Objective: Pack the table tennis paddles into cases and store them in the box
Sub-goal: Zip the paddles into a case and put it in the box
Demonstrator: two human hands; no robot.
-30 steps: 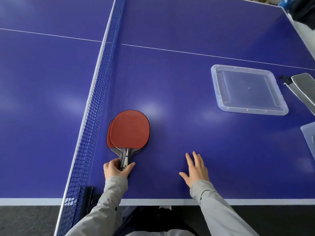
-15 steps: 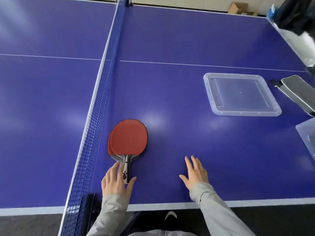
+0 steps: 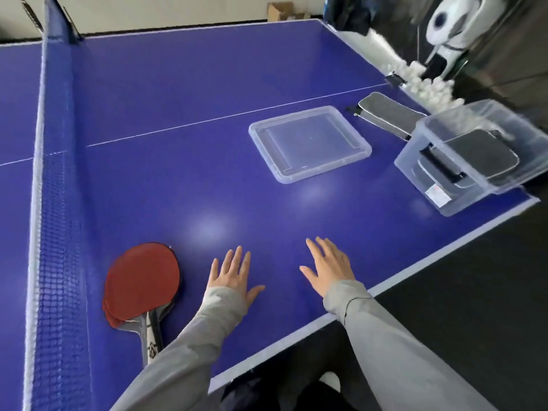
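Left hand (image 3: 234,277) and right hand (image 3: 329,268) show straight fingers, holding nothing; the paddles (image 3: 142,283) lie lower left, nearest the left hand, handles pointing down-frame.

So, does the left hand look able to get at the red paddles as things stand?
Probably yes. The left hand is open just beside the red paddles, with only bare table between them.

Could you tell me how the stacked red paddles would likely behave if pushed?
The paddles look flat and stiff, so they probably will not roll or flop. They lie stacked slightly offset, so a push may shift the top one separately.
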